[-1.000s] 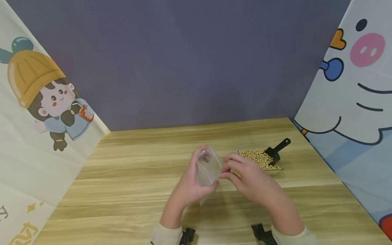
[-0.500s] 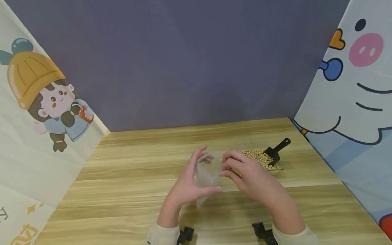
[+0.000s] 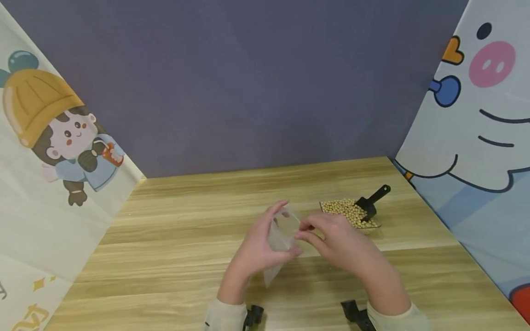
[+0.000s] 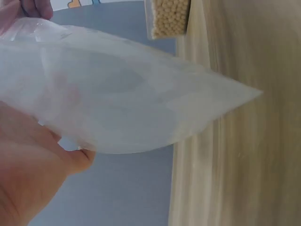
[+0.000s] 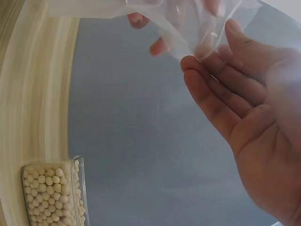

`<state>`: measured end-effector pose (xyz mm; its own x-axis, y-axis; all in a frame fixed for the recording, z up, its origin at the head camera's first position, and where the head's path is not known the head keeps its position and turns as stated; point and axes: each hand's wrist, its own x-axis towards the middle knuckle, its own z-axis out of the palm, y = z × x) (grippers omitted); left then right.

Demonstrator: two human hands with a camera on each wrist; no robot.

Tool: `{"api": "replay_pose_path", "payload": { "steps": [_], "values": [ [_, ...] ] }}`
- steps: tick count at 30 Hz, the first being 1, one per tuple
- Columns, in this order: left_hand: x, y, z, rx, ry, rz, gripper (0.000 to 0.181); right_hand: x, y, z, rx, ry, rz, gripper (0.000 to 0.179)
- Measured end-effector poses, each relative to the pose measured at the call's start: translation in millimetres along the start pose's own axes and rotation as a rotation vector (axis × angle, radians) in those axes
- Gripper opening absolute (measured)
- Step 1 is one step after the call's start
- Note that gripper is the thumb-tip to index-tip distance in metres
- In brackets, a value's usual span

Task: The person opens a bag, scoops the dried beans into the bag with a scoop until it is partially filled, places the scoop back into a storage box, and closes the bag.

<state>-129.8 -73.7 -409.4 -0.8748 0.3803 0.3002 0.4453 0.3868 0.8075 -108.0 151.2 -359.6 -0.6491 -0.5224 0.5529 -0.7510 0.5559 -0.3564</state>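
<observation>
A clear plastic bag hangs between my two hands over the table, its mouth spread and its pointed lower corner downward. My left hand curves round the bag from the left, thumb in front and fingers behind. In the left wrist view the bag bulges out and nothing shows inside it. My right hand pinches the right edge of the bag's mouth between thumb and fingertips. The right wrist view shows that pinch, with the right hand's other fingers stretched alongside.
Behind my right hand stands a clear box of soybeans. A black scoop is stuck in the beans, handle up to the right. The wooden table ends at a grey-blue back wall, with printed cloth panels at both sides.
The bag's mouth turned rounder half a second ago, then tilted and narrowed again. My left thumb and the bag have shifted slightly; the right hand keeps its pinch nearly in place.
</observation>
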Motion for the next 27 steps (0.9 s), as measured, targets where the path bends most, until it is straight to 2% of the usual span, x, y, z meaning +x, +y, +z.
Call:
{"api": "replay_pose_path", "payload": {
  "steps": [2, 4, 7, 10, 13, 16, 19, 22, 27],
  "values": [
    [0.3, -0.7, 1.6, -0.053, 0.010, 0.007, 0.100, 1.3, -0.1, -4.3, -0.011, -0.042, 0.021, 0.012],
    [1.1, -0.9, 2.4, -0.122, 0.050, 0.026, 0.097, 5.9, 1.5, -17.7, -0.043, -0.087, 0.042, 0.019],
    [3.5, -1.3, 3.1, -0.199, 0.123, 0.078, 0.090, 18.3, 11.1, -55.8, -0.154, -0.154, 0.082, 0.027],
    [4.5, -1.3, 3.5, -0.220, 0.166, 0.111, 0.087, 32.2, 34.0, -95.2, -0.307, -0.237, 0.124, 0.030],
    [3.5, -2.0, 4.2, -0.250, 0.187, 0.137, 0.085, 38.4, 65.5, -117.4, -0.439, -0.408, 0.200, 0.029],
    [2.4, -3.3, 5.6, -0.281, 0.200, 0.148, 0.083, 32.6, 97.6, -122.9, -0.528, -0.575, 0.275, 0.033],
    [1.5, -5.3, 8.0, -0.297, 0.211, 0.155, 0.082, 19.8, 121.0, -120.0, -0.585, -0.674, 0.301, 0.041],
    [-0.1, -6.4, 10.1, -0.291, 0.238, 0.181, 0.084, 8.9, 135.3, -113.0, -0.622, -0.706, 0.256, 0.042],
    [-2.4, -6.1, 11.1, -0.265, 0.282, 0.207, 0.088, 2.3, 144.0, -106.5, -0.637, -0.695, 0.155, 0.024]
  ]
}}
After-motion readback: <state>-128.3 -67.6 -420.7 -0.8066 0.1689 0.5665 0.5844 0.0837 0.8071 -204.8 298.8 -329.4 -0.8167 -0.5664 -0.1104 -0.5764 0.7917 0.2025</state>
